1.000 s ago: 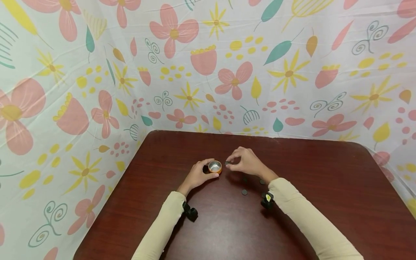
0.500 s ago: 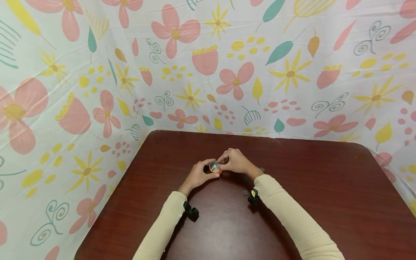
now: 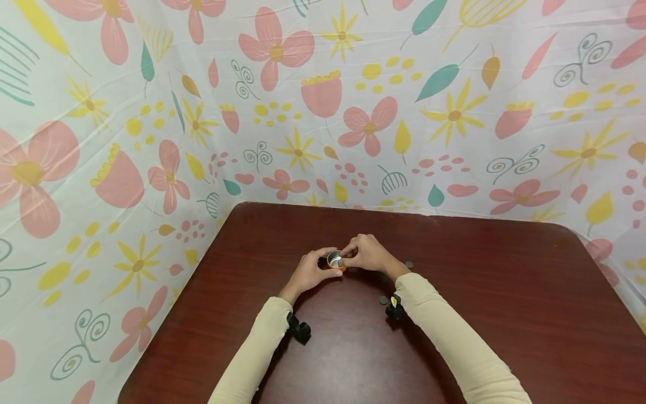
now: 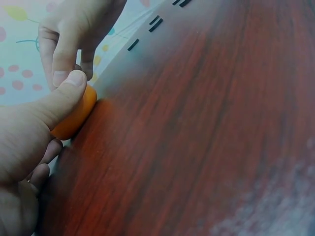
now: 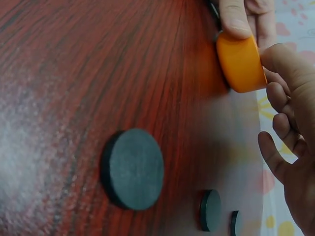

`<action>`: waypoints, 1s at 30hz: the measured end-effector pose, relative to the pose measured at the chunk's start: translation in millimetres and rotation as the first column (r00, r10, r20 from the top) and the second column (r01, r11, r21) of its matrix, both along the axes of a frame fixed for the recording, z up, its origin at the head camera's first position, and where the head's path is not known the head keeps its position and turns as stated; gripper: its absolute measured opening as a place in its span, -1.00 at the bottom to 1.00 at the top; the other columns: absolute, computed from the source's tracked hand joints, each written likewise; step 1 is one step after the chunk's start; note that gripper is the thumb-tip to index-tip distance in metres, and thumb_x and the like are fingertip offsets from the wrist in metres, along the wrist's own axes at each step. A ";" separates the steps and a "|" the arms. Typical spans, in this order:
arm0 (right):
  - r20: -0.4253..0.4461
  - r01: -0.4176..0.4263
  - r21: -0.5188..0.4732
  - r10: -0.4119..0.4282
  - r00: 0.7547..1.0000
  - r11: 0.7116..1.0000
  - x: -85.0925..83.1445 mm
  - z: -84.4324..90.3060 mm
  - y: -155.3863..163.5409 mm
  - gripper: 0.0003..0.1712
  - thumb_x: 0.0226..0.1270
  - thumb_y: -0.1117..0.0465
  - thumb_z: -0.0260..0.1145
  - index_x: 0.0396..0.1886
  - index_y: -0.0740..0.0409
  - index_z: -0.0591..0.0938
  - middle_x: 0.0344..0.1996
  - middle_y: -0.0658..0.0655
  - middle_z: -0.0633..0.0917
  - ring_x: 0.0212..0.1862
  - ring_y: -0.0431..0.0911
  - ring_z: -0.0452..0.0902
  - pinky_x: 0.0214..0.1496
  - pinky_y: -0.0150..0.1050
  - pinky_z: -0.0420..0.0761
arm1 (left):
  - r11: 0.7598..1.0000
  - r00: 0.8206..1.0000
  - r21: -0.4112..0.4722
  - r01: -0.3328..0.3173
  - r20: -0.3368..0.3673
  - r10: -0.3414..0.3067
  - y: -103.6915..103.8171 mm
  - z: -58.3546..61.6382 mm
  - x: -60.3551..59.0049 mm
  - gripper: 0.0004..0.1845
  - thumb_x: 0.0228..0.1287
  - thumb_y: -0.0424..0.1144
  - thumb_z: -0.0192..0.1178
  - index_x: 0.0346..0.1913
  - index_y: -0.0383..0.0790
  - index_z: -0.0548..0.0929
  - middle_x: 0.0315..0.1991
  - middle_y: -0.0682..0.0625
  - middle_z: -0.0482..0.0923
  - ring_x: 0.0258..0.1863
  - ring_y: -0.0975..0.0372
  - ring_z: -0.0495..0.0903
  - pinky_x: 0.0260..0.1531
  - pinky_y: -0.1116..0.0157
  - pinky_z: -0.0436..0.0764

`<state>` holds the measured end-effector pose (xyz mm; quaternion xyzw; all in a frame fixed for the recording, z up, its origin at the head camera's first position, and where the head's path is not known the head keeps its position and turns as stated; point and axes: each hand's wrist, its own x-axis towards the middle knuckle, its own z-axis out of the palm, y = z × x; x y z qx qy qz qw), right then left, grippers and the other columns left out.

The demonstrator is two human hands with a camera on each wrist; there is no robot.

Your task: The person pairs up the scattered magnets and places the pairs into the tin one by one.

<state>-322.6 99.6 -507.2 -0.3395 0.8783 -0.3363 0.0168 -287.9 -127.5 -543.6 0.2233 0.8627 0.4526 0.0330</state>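
A small round cup (image 3: 332, 259), orange outside and silvery inside, stands on the dark wooden table. My left hand (image 3: 309, 272) grips it from the left, thumb in front and fingers behind. In the right wrist view the orange wall of the cup (image 5: 241, 64) lies between the left thumb and my right hand (image 5: 295, 93). Over the mouth of the cup, my right hand (image 3: 370, 255) reaches in with thumb and index finger, pinching a dark disc (image 3: 340, 262) that is mostly hidden. The right hand's other fingers are loosely bent.
Several dark flat discs lie on the table to the right: a near disc (image 5: 137, 169), a middle disc (image 5: 211, 210) and a far disc (image 5: 236, 223). A black camera (image 3: 301, 330) sits on the left wrist, another camera (image 3: 394, 307) on the right. A flowered cloth (image 3: 368, 129) hangs behind the table.
My right hand has moved left with the dark disc, from beside the cup to its mouth, and its fingertips are now inside. The left hand has stayed on the cup.
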 end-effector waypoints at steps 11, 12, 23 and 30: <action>-0.029 -0.007 -0.001 0.007 1.000 1.000 -1.0 2.0 1.8 -0.83 0.24 0.11 0.56 -0.21 0.04 0.88 -0.43 -0.14 0.71 -0.38 -0.24 0.52 -0.36 -0.31 0.56 | 1.000 1.000 -0.001 -0.015 0.002 0.015 1.5 -0.6 -0.1 -0.23 0.18 0.01 0.52 0.42 -0.13 0.52 0.26 0.03 0.61 0.19 0.15 0.58 0.21 0.08 0.55; -0.039 -0.006 0.000 0.006 0.999 1.000 -0.3 3.7 2.3 -0.84 0.24 0.12 0.56 -0.21 0.04 0.88 -0.42 -0.14 0.71 -0.38 -0.24 0.51 -0.35 -0.29 0.55 | 1.000 1.000 0.001 -0.015 0.003 0.015 1.7 -0.4 0.3 -0.23 0.18 0.00 0.52 0.42 -0.14 0.52 0.26 0.03 0.60 0.20 0.15 0.58 0.21 0.08 0.54; -0.062 0.025 0.055 -0.021 0.998 0.998 34.2 34.9 36.2 -0.74 0.36 0.12 0.47 -0.06 0.14 0.82 -0.23 -0.07 0.72 -0.22 -0.20 0.63 -0.17 -0.19 0.66 | 1.000 1.000 0.010 -0.009 0.028 0.009 0.9 -1.5 4.3 -0.11 0.17 0.12 0.50 0.50 -0.12 0.40 0.31 0.01 0.52 0.25 0.14 0.50 0.22 0.00 0.51; -0.062 0.075 0.051 -0.072 0.996 0.996 60.6 43.0 77.4 -0.74 0.38 0.08 0.46 -0.01 0.06 0.80 -0.20 -0.02 0.74 -0.33 -0.29 0.56 -0.26 -0.29 0.59 | 0.997 1.000 0.081 -0.002 0.030 -0.001 -1.6 -0.5 7.3 -0.12 0.23 0.11 0.46 0.53 -0.14 0.36 0.39 -0.03 0.44 0.28 0.11 0.46 0.24 -0.06 0.47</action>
